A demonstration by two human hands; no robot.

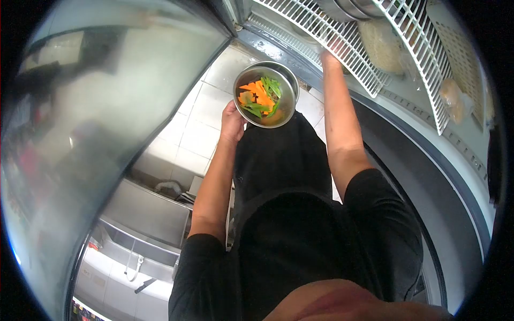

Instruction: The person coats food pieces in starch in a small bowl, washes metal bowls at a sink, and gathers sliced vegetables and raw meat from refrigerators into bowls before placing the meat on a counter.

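Note:
A round metal bowl (284, 113) holds orange pieces (259, 96) and green sliced pieces (271, 87). Another metal bowl rim (292, 79) shows right behind it. My left hand (232, 122) is closed on the left side of the bowl, its fingertips partly behind the metal. On the right, my right arm reaches into an open cabinet with white wire shelves (348, 56). My right hand (331, 55) is at the lower shelf, mostly behind the wires, and its fingers are hidden.
A glass door (134, 80) stands open at the left. The shelves hold metal containers (342, 9), a bag of pale food (381, 45) and a wrapped item (454, 101). At the lower left is a metal sink unit (147, 214). White floor tiles (195, 131) show below.

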